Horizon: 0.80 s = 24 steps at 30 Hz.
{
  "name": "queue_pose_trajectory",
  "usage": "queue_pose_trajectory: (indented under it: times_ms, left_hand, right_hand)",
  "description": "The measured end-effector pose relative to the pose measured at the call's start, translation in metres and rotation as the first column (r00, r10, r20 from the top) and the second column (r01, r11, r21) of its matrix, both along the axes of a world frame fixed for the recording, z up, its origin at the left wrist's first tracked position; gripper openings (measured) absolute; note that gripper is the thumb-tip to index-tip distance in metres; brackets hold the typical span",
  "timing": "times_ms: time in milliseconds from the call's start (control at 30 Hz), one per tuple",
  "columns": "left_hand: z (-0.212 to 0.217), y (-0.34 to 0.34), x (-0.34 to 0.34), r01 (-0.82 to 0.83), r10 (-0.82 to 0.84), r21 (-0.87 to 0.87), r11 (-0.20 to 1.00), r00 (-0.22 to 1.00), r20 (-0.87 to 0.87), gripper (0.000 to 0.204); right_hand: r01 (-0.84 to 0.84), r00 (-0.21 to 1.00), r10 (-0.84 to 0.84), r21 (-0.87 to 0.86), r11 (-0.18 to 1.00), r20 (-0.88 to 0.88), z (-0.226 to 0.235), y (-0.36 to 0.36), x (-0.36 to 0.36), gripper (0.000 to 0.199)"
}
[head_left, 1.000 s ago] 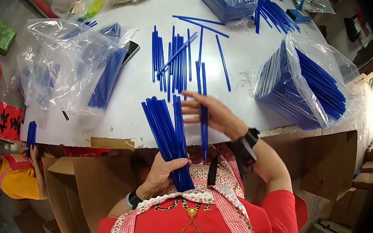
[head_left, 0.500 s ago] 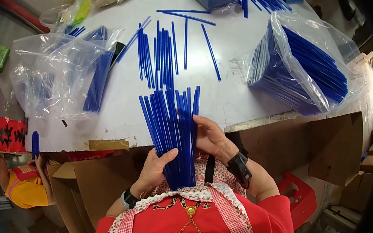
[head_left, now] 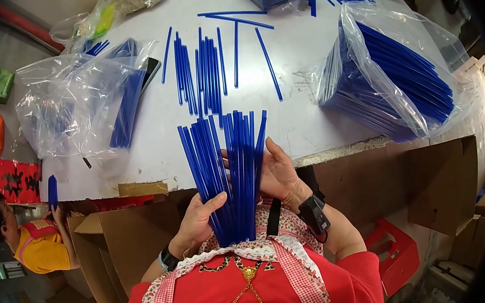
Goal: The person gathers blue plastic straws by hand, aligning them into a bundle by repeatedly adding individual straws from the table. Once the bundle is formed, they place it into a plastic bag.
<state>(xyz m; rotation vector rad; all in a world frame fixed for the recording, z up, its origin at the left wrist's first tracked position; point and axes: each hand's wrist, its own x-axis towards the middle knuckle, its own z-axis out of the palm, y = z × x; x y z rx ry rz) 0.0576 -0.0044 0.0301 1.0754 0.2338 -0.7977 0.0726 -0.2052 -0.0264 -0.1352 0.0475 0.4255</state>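
Head view: both hands hold one bundle of blue sticks (head_left: pixel 225 173) upright and fanned out over the near edge of the white table (head_left: pixel 299 63). The left hand (head_left: pixel 200 223) grips the bundle low down, fingers wrapped round its lower part. The right hand (head_left: pixel 275 173) lies against the bundle's right side, palm to the sticks, fingers spread along them. A second ago the right hand lay flat on the table among the loose sticks and the bundle slanted over the table edge; half a second ago it had come back to the bundle. Now the bundle stands nearer the chest, off the table, its tips fanned wider. The loose sticks (head_left: pixel 201 70) lie on the table beyond the bundle, apart from it, in the same rows as before. Left of the bundle a clear bag (head_left: pixel 76 98) with a few sticks lies on the table; right of it a full bag (head_left: pixel 392 72) of sticks. Far left of the bundle, below the table, another person (head_left: pixel 27 235) holds up a short blue piece.
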Motion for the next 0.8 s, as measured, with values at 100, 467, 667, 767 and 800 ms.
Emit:
queue_pose_trajectory:
  times_ms: [100,467,667,767,800]
  left_hand:
    - [-0.0006,0.0007,-0.0006,0.012,-0.012,0.007,1.0,1.0,-0.005,0.033]
    - [0.0009,0.0056,-0.0002,0.018,-0.02,-0.059,0.998,0.999,-0.029,0.033]
    - [0.0034,0.0079,-0.0011,-0.014,0.012,-0.055,0.998,0.999,-0.041,0.033]
    - [0.0052,0.0095,-0.0004,-0.026,0.022,-0.06,0.998,0.998,-0.059,0.034]
    - [0.0061,0.0099,0.0002,-0.019,0.015,-0.069,0.997,0.998,-0.056,0.034]
  right_hand:
    - [-0.009,1.0,0.009,0.028,1.0,0.013,-0.0013,-0.0014,-0.0005,0.073]
    - [0.031,0.997,-0.033,-0.033,0.999,-0.065,-0.0047,-0.0029,-0.0024,0.075]
    - [0.042,0.997,-0.042,-0.006,0.999,-0.067,-0.0062,-0.0013,-0.0025,0.072]
    - [0.049,0.996,-0.049,-0.006,0.999,-0.074,-0.007,-0.0012,-0.0033,0.072]
    - [0.051,0.996,-0.051,-0.005,0.999,-0.077,-0.0081,-0.0014,-0.0036,0.072]
